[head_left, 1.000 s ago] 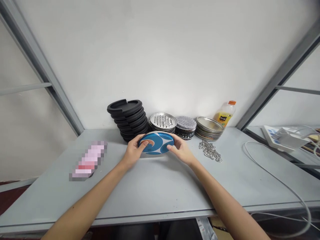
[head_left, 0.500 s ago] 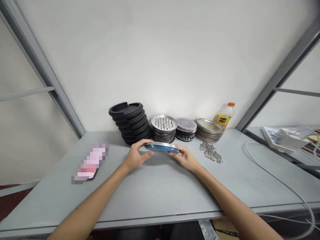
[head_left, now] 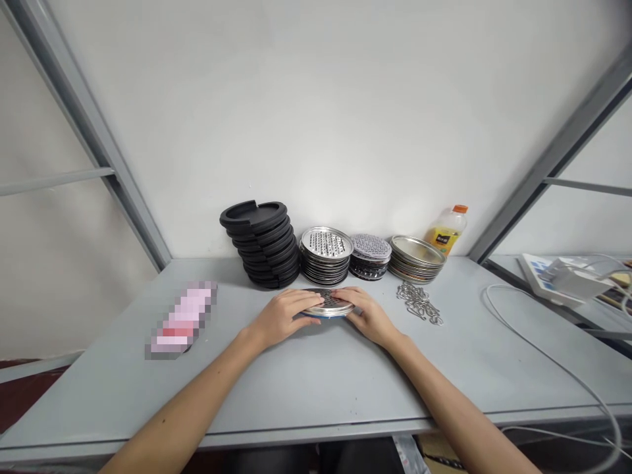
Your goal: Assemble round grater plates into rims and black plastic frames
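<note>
My left hand [head_left: 281, 317] and my right hand [head_left: 369, 316] grip opposite sides of a round metal tin lid with a grater plate [head_left: 329, 307] at mid-table. Fingers lie over its dark perforated top, with the thumbs lower at its rim. A thin strip of blue shows along its underside. Just behind stands a stack of round grater plates [head_left: 326, 253], raised holes on top. Right of that are a second stack of perforated discs [head_left: 370, 253] and a pile of plain metal lids [head_left: 417, 257]. Loose metal hooks [head_left: 419, 303] lie heaped in front of the lids.
A tall stack of black round holders [head_left: 261, 243] stands at the back left. Against the wall is an orange-capped bottle [head_left: 447, 230]. A blurred-out phone [head_left: 182, 320] lies to the left. On the right, a white cable [head_left: 548, 339] loops near a power strip [head_left: 548, 280].
The round piece has tipped and come down, so its perforated top shows now instead of its blue side. Both hands have shifted their fingers onto that top.
</note>
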